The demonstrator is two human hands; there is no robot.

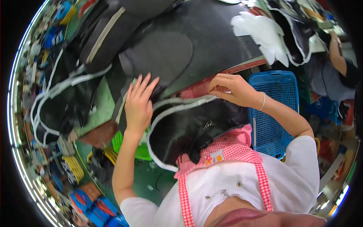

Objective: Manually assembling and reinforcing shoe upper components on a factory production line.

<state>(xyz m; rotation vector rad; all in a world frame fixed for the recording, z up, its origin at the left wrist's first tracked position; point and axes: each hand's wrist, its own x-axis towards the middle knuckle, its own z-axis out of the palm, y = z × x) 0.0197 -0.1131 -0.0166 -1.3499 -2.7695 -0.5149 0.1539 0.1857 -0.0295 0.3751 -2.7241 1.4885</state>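
My left hand (139, 106) lies with its fingers stretched out and spread on dark material at the table's near edge. Just beyond the fingertips is a flat dark grey piece (164, 56) with a rounded end. Across my lap hangs a shiny black sheet piece (181, 130) with a white toothed edging along its curved rim. My right hand (240, 90) is closed in a pinch at the upper right end of that white edging. What lies between its fingertips is partly hidden.
A black-topped table (223, 32) stands ahead, with stacked dark pieces (104, 32) at left and white cut pieces (261, 34) at right. Black white-edged pieces (64, 106) hang at left. A blue basket (274, 117) stands at right, a green one (138, 145) below. Another person (332, 72) works far right.
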